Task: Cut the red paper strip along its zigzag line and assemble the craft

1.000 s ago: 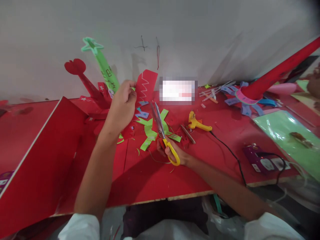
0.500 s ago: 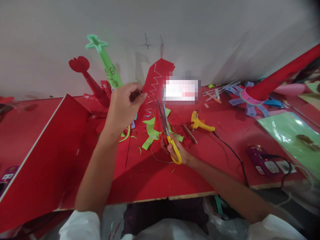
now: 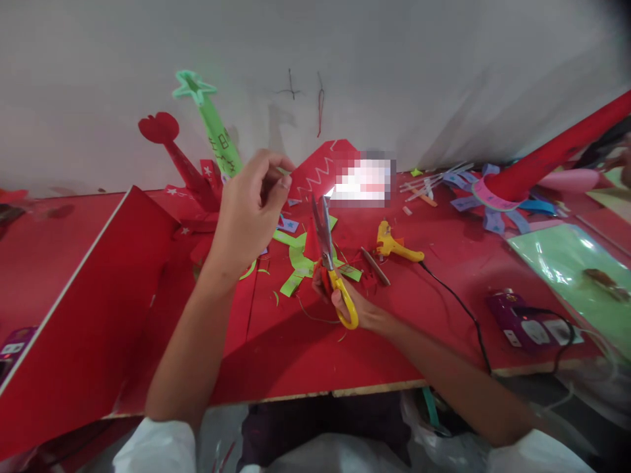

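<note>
My left hand (image 3: 261, 203) pinches the left end of a piece of red paper (image 3: 328, 164) with a white zigzag line drawn on it. The paper is held up in the air near the wall. My right hand (image 3: 345, 299) is closed round the yellow and red handles of a pair of scissors (image 3: 326, 236). The blades point up and stand a little apart, close to the paper's lower edge. Whether they touch it I cannot tell. Beneath the scissors lie green paper strips (image 3: 297, 263) and a small red paper cone (image 3: 312, 242).
A yellow glue gun (image 3: 397, 244) with a black cord lies right of the scissors. A purple power box (image 3: 517, 318) is near the front edge. Green (image 3: 217, 135) and red (image 3: 180, 157) paper wands stand at the left, behind a red board (image 3: 93, 302). A long red cone (image 3: 557, 144) leans at the right.
The red paper has swung from nearly upright to a flatter slant, its top end moving down and to the right. The scissors have stayed almost in place, with their blades apart.
</note>
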`<state>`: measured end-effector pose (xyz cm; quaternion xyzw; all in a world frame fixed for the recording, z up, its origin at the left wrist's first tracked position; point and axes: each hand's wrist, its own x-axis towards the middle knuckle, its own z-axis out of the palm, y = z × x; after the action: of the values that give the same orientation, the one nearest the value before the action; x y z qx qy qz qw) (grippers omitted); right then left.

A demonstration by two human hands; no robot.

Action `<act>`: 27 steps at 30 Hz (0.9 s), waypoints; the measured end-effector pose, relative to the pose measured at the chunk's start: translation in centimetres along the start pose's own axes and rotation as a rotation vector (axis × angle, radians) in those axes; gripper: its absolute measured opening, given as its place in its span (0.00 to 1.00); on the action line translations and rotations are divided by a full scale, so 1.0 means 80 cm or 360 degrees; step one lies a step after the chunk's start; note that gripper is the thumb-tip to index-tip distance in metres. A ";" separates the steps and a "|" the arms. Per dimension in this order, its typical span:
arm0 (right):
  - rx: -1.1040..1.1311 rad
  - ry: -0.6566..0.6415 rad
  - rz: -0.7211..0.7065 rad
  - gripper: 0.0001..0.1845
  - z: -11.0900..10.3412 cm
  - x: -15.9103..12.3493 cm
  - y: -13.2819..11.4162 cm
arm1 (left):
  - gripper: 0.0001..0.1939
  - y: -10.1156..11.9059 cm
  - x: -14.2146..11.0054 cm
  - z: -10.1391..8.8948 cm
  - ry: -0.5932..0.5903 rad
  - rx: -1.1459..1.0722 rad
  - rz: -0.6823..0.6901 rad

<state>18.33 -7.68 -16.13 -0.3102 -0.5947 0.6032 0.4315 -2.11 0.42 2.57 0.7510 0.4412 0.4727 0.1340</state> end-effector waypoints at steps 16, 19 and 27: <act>0.0059 0.0114 -0.0145 0.36 0.000 0.005 -0.009 | 0.14 0.033 -0.019 0.027 -0.0157 0.0042 0.0056; -0.0023 0.0124 -0.0211 0.34 -0.002 0.006 -0.013 | 0.17 0.035 -0.020 0.029 -0.0203 0.0080 0.0052; -0.0060 0.0131 -0.0198 0.34 -0.002 0.006 -0.017 | 0.18 0.037 -0.021 0.032 -0.0206 0.0088 0.0085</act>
<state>18.47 -7.25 -14.72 -0.3054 -0.6058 0.5507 0.4863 1.33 -2.04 2.04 0.7948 0.4243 0.4143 0.1289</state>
